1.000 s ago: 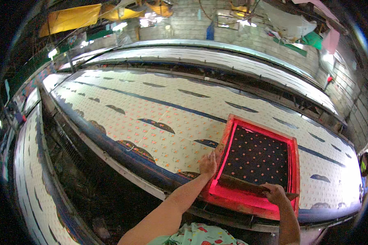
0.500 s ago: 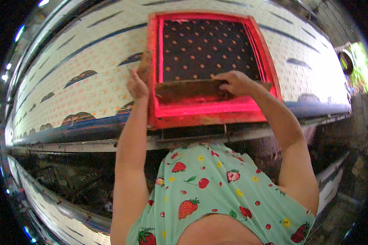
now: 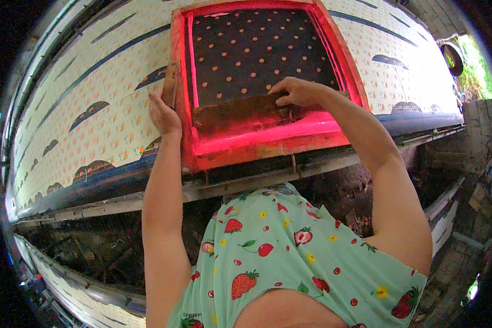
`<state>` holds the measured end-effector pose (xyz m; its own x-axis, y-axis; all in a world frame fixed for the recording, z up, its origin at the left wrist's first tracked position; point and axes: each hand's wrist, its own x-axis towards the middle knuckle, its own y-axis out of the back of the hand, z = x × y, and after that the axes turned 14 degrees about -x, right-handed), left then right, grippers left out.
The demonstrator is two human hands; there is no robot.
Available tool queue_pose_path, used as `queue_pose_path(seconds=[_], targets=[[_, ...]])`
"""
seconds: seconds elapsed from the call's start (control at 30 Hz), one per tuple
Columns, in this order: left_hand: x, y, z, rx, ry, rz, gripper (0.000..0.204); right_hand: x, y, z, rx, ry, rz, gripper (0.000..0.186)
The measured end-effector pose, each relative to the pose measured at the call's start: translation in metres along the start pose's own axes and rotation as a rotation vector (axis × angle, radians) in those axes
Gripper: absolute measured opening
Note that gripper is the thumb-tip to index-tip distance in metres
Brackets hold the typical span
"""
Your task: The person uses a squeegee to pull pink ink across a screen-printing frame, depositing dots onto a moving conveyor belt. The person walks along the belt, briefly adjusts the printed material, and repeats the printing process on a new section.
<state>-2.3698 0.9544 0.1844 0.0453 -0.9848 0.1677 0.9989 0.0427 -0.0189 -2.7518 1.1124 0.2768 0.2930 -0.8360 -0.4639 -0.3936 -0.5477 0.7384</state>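
Note:
A screen-printing frame (image 3: 190, 158) with red-pink edges lies on the long table, its dark mesh (image 3: 259, 52) dotted with small pale orange spots. Across the near part of the mesh stands a wide brown squeegee (image 3: 232, 112), tilted, with bright pink ink in front of it on my side. My right hand (image 3: 298, 92) grips the squeegee's top edge right of its middle, fingers bent over it. At the frame's left side, my left hand (image 3: 165, 116) holds the edge beside a small wooden piece (image 3: 170, 85); some of its fingers are hidden.
Pale cloth (image 3: 115, 117) printed with small orange and pink motifs and dark scalloped shapes covers the table on both sides. A metal rail (image 3: 229, 188) runs along the near edge. Another cloth-covered table (image 3: 76, 295) shows at lower left. A brick wall (image 3: 481, 120) stands at right.
The whole view has shifted and tilted, so the frame sits higher and further left in the picture. Both hands keep about the same places on the frame and squeegee.

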Motion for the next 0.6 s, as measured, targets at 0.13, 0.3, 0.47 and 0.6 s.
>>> queue_pose_path(seconds=[0.13,0.3,0.47,0.6], targets=[[-0.002,0.010,-0.002,0.148,-0.042,-0.001,0.094,0.020,0.031,0.007,0.284,-0.048,-0.093,0.035],[-0.001,0.007,-0.005,0.216,-0.062,-0.025,0.079,0.061,0.116,0.048,-0.086,0.166,0.253,0.039],[-0.005,0.016,-0.022,0.266,-0.098,0.040,0.065,0.118,0.184,0.060,-0.530,0.036,0.616,0.043],[-0.008,0.012,-0.008,0.374,-0.130,0.021,0.064,0.166,0.197,0.090,-0.745,0.073,0.900,0.043]])
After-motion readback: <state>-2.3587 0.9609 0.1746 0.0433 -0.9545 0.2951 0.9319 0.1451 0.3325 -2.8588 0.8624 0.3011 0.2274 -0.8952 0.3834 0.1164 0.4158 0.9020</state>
